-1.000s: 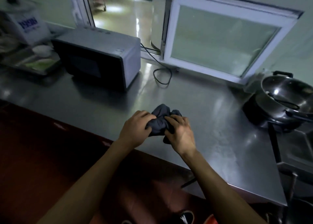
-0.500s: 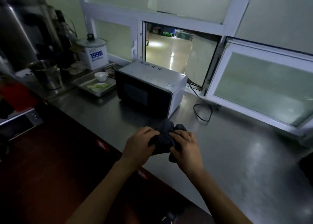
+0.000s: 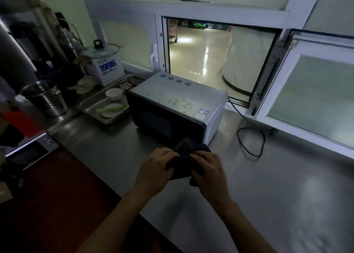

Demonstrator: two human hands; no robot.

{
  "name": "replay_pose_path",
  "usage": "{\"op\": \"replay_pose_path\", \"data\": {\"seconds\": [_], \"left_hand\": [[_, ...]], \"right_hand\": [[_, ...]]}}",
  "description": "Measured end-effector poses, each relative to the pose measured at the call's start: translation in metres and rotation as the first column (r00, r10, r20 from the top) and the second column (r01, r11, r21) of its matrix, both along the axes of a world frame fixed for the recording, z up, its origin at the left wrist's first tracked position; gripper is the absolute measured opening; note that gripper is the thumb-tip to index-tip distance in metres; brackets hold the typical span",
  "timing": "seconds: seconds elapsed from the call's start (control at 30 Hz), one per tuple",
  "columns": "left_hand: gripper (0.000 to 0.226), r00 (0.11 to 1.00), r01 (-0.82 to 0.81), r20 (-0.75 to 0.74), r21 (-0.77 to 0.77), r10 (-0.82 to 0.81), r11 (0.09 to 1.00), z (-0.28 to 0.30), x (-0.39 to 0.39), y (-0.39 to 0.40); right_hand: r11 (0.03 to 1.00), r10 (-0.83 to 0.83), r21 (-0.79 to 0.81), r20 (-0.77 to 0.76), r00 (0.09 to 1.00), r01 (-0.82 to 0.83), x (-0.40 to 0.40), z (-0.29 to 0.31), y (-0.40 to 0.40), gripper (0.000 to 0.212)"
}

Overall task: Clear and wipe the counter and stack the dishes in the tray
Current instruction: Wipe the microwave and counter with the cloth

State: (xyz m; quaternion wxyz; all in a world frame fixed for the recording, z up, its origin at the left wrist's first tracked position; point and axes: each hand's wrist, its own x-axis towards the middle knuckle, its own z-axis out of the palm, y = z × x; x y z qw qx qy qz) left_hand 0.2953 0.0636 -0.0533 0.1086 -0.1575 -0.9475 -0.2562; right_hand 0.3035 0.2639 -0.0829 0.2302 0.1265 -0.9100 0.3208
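Note:
A dark bunched cloth [image 3: 184, 157] is held over the steel counter [image 3: 268, 185], just in front of the microwave. My left hand [image 3: 155, 168] grips its left side and my right hand [image 3: 208, 170] grips its right side. A steel tray [image 3: 92, 107] sits on the counter left of the microwave. In it are a small white bowl [image 3: 114, 94] and a white plate [image 3: 110, 111] with green vegetable pieces. The far part of the tray is hidden behind the microwave.
A white microwave [image 3: 178, 107] with crumbs on top stands mid-counter, its black cord [image 3: 249, 136] looped to the right. A steel bucket [image 3: 46, 99] and a white lidded pot marked 1996 [image 3: 105, 67] stand at the left. An open serving window [image 3: 214, 61] is behind.
The view has swung left and up, so the wok at right is gone and the tray, bucket and pot appear. Both hands still hold the cloth, now nearer the microwave.

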Motion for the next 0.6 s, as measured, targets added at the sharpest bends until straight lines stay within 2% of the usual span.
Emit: {"op": "replay_pose_path", "data": {"seconds": [0.27, 0.6], "left_hand": [[0.043, 0.998, 0.048, -0.032, 0.024, -0.047, 0.999, 0.014, -0.079, 0.015], [0.039, 0.993, 0.112, -0.056, 0.066, -0.108, 0.992, 0.023, -0.201, 0.017]], "right_hand": [[0.999, -0.006, 0.044, -0.028, 1.0, 0.008, -0.075, 0.02, 0.02, 0.041], [0.978, -0.147, 0.159, 0.072, 0.986, 0.134, -0.18, 0.043, 0.012, 0.044]]}}
